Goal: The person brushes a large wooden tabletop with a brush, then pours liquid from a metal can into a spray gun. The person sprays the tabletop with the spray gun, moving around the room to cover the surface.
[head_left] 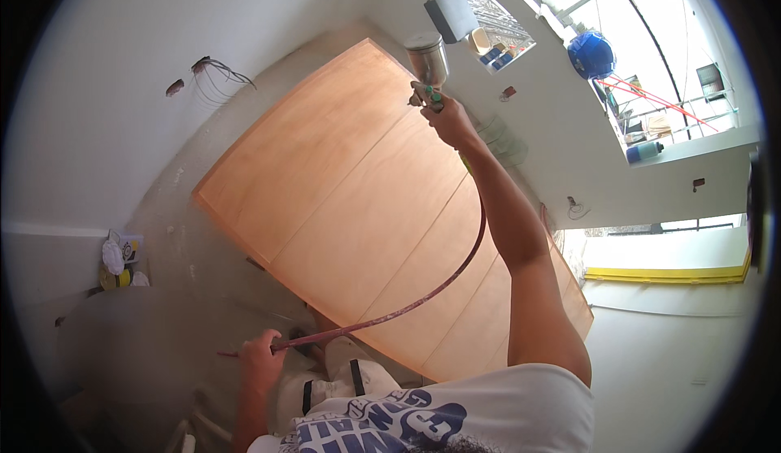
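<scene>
White-walled room framed a large pale wooden door panel [358, 201]. My right hand [450, 121] was clenched round the metal-cupped spray gun [429, 71] at its far edge, my left hand [262, 357] closed on the reddish hose [423, 294]; I judged the coating barely begun.

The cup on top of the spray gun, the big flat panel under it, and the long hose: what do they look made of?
Spray gun cup: probably metal, with a dull silvery sheen. Panel: wood, likely a veneered door, warm orange-brown with faint grain and straight seams. Hose: looks like flexible rubber or plastic, dark red, sagging in a curve to the left hand.
</scene>
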Motion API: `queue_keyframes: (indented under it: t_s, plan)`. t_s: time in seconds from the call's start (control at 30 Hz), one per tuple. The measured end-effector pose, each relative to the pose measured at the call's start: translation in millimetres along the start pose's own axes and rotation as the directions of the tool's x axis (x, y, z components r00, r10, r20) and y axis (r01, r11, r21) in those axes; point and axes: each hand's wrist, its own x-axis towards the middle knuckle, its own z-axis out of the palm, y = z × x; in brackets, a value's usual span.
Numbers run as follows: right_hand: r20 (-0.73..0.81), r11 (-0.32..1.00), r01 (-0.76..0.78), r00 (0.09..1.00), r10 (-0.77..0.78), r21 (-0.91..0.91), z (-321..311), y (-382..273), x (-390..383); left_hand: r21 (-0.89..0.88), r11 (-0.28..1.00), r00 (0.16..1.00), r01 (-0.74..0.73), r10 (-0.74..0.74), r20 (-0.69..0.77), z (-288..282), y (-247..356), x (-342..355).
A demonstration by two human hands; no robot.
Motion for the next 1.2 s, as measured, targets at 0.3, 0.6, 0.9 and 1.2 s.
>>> queue_keyframes:
  t_s: [0.3, 0.6, 0.9, 1.2]
  plan:
    - [0.409, 0.974, -0.194, 0.903, 0.130, 0.120, 50, -143, -160, 0.027, 0.983, 0.983, 0.180, -0.179, -0.037, 30, -101, -137]
    - [0.659, 0.970, -0.141, 0.752, -0.025, 0.197, 97, -227, -279, 0.015, 0.971, 0.965, 0.238, -0.235, -0.114, 44, -154, -224]
    - [0.586, 0.975, -0.157, 0.810, 0.035, 0.159, 93, -180, -259, 0.046, 0.970, 0.971, 0.237, -0.235, -0.037, 53, -130, -188]
    - [0.339, 0.969, -0.212, 0.927, 0.159, 0.124, 46, -65, -137, 0.048, 0.990, 0.990, 0.130, -0.132, 0.042, 46, -42, -83]
